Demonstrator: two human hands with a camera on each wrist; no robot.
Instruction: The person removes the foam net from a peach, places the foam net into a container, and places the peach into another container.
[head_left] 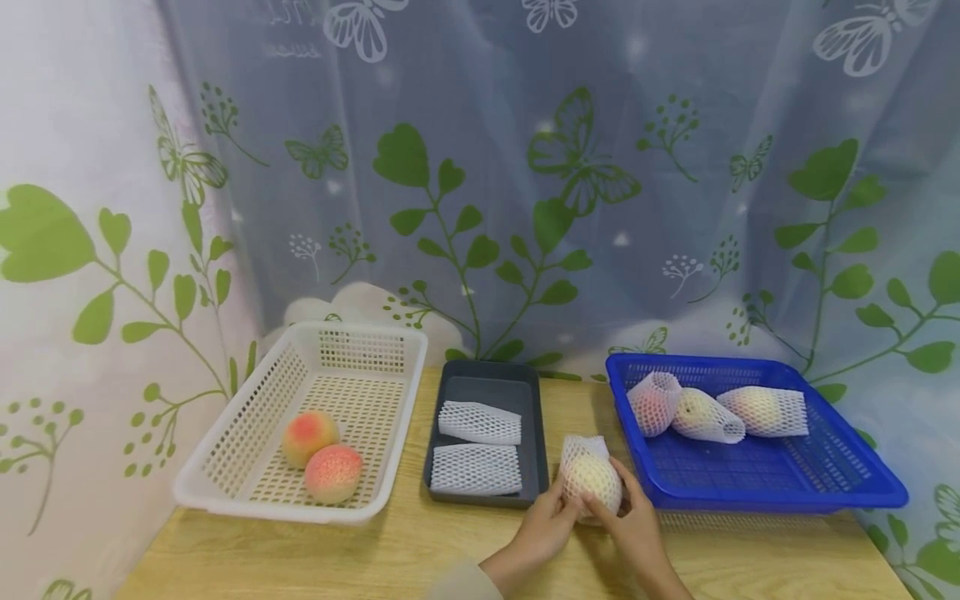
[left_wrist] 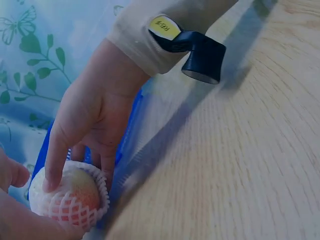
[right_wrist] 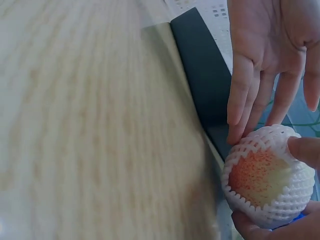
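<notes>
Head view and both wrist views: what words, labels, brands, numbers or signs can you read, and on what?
Curtain, top left in the head view: white lettering, too faint to read.
Yellow label on the right wrist's black mount: marks too small and blurred to read.
No other text shows.

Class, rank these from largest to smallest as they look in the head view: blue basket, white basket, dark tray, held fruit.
1. Blue basket and white basket: too alike to rank
2. Dark tray
3. Held fruit
</notes>
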